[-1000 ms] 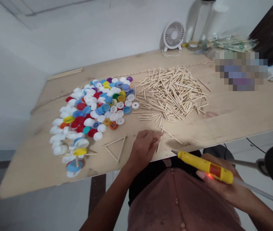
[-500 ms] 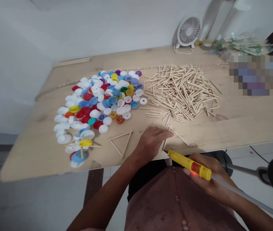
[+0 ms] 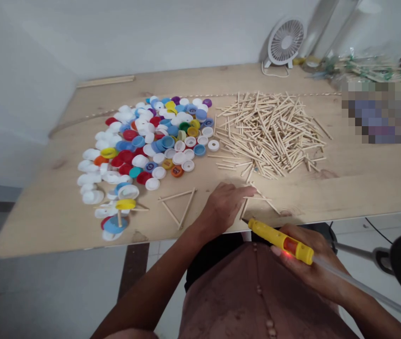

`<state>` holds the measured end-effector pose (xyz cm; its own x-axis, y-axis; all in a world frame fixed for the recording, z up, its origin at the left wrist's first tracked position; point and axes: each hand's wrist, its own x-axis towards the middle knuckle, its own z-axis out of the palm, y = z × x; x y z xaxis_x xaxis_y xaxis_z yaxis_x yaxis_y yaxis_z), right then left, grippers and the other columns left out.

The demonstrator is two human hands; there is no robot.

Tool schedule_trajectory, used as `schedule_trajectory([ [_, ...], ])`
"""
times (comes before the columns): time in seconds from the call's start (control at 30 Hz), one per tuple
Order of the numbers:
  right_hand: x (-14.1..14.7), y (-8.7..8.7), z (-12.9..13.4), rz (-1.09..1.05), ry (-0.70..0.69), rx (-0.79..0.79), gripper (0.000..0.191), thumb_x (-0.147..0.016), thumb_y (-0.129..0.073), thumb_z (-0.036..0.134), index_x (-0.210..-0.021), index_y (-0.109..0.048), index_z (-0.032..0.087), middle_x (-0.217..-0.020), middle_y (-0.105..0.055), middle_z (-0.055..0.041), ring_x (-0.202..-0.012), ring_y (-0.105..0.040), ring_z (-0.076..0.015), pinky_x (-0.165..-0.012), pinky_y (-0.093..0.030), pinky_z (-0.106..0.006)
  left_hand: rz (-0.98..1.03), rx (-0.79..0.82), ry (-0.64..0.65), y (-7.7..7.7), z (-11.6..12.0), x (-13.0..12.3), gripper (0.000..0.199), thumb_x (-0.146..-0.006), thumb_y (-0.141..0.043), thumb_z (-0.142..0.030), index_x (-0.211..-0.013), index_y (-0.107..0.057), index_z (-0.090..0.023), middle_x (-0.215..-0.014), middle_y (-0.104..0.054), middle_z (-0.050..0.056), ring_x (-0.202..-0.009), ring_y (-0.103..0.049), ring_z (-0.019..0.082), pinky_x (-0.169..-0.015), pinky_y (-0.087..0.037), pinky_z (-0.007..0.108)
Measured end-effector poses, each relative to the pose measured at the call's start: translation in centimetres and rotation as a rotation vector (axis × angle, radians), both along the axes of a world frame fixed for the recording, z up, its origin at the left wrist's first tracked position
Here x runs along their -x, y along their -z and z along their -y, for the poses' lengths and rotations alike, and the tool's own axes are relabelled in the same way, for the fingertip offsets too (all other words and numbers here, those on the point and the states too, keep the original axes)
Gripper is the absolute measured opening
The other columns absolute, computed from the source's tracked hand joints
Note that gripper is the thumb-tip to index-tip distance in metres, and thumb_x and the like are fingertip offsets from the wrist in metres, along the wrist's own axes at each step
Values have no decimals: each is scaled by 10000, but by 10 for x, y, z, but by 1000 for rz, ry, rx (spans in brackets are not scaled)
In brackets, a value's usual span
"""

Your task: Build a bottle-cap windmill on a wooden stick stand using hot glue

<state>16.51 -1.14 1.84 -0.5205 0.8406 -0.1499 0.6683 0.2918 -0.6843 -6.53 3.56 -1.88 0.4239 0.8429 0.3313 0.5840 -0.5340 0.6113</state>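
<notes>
Newly, a stick bridges two others beside the half-curled left hand, grip unclear; the right hand clasps the glue gun.

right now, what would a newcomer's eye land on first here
Probably the colourful bottle caps on the left of the table, with the pile of wooden sticks to their right. Next, the yellow glue gun in the right hand, at the table's near edge. A stick triangle lies left of the left hand.
</notes>
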Motion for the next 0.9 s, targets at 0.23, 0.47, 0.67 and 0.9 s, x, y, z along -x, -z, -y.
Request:
schedule_trajectory([
  [0.23, 0, 0, 0, 16, 2, 7, 232, -917, -475, 407, -789, -535, 223, -686, -584, 14, -585, -540, -126, -537, -384, -259, 4, -45, -5, 2, -1, 0, 257, -916, -417, -112, -1097, -592, -166, -1068, -718, 40, -851, -614, 176, -807, -461, 337],
  [0.47, -2, 2, 0, 19, 7, -29, 220, -924, -469, 400, -812, -535, 223, -698, -586, 13, -584, -547, -128, -533, -380, -256, 31, -40, 0, 2, -1, 0, 261, -906, -421, -99, -1097, -586, -166, -1050, -722, 41, -877, -629, 181, -807, -470, 340],
  [0.67, -2, 1, 0, 13, -6, -38, 242, -924, -471, 411, -774, -507, 225, -661, -565, 22, -549, -529, -121, -515, -366, -251, 24, -49, -8, 2, -2, -1, 252, -908, -422, -106, -1088, -589, -166, -1035, -724, 43, -860, -631, 181, -807, -476, 343],
  [0.9, -1, 1, 0, 7, -12, -66, 204, -919, -478, 386, -802, -522, 225, -671, -577, 19, -559, -534, -121, -514, -362, -252, 33, -48, -17, 1, -1, -1, 249, -908, -431, -109, -1085, -594, -172, -1040, -725, 39, -874, -629, 178, -811, -477, 333],
])
